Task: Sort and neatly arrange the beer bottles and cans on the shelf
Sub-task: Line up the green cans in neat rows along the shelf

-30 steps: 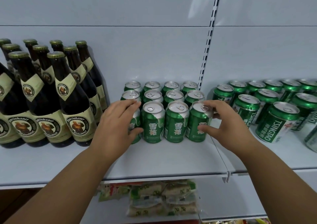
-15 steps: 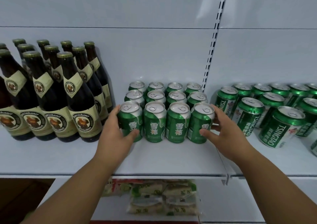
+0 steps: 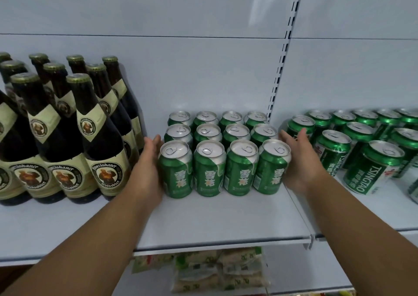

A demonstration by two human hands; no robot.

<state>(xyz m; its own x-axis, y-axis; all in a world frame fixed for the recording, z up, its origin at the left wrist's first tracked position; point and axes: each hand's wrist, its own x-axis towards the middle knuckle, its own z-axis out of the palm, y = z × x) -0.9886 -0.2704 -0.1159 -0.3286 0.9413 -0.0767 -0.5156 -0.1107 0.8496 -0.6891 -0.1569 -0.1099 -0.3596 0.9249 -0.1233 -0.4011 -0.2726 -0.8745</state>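
Dead centre of the frame there's a tidy block of green cans (image 3: pixel 222 153) on the pale shelf (image 3: pixel 217 223), three rows of four, all upright with silver tops and white Chinese characters on the front, which look like Snow beer. The person's left hand (image 3: pixel 148 171) lies flat against the left side of the block, fingers straight and pressed together, touching the front-left can (image 3: pixel 175 169). The right hand (image 3: pixel 298 159) mirrors it on the right side, fingers straight and together against the front-right can (image 3: pixel 272 167). Neither hand is wrapped around anything, just palms in.

On the left of the frame stands a cluster of dark brown bottles (image 3: pixel 67 132) with cream labels reading "Franziskaner Weissbier" and a little monk picture. Over on the right, past the shelf divider, is a looser bunch of green cans marked "TSINGTAO" (image 3: pixel 373 166); the front ones seem to lean outward.

At the bottom, on a lower shelf, sit some pale packaged snacks (image 3: pixel 221 270), print too blurry to read.
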